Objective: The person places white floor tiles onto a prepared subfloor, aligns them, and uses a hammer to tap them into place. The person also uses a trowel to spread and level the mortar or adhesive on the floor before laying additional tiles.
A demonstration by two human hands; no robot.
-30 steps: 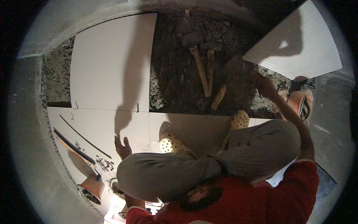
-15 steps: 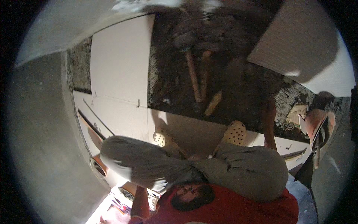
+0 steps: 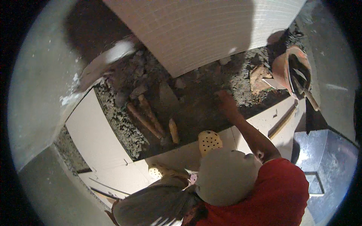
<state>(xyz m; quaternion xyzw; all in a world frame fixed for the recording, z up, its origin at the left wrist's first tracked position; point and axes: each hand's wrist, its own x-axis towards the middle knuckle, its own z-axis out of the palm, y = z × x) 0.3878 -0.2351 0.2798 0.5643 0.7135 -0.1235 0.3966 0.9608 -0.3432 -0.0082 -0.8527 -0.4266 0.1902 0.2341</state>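
My right hand (image 3: 227, 101) reaches low over the dark mortar bed (image 3: 196, 100), near a lighter rough patch; its fingers are too dim to tell their shape. Left of it are two wooden-handled mallets (image 3: 150, 115) and a trowel (image 3: 169, 98) with a wooden handle. A pale tile with a gridded surface (image 3: 203, 34) is tilted beyond my hand. To the right, an orange bucket (image 3: 281, 66) holds another trowel. My left hand is not visible.
Smooth laid tiles (image 3: 94, 128) lie left and below my yellow clogs (image 3: 210, 141). Bare grey walls (image 3: 36, 94) curve around the space. A wooden stick (image 3: 283, 122) lies at the right, above a shiny metal sheet (image 3: 324, 158).
My view has swung right, bringing the gridded tile to the top centre. My right hand has stretched forward over the mortar again. My left hand, earlier beside my left knee, has left sight.
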